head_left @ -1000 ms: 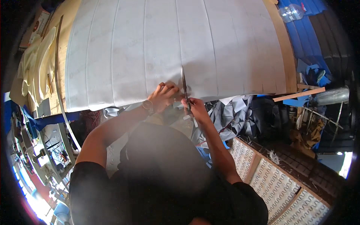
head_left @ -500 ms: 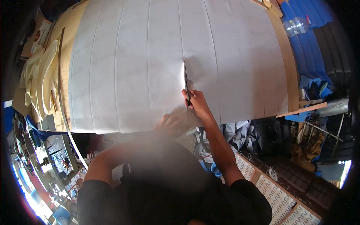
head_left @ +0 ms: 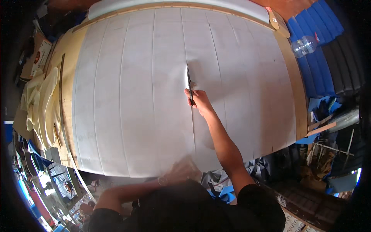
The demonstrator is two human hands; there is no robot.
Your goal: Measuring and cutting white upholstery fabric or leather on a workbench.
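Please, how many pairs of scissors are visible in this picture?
1. The long dark metal scissors are in the right hand, over the wide, lined, grey-white flexible sheet. Others may be hidden.

I take the sheet as reference; it lies on the table, which shows at its left and right sides. Through my head camera I find the scissors near the sheet's middle, in the right hand. The left hand is at its near edge; I cannot tell whether it rests on it. Left of the sheet I log a strip, then cloth, with a carton farther back. Behind its far edge run a batten and, beyond, further sheeting. To its right, padded panels bear a bottle. Below its near edge, right of centre, are scraps.
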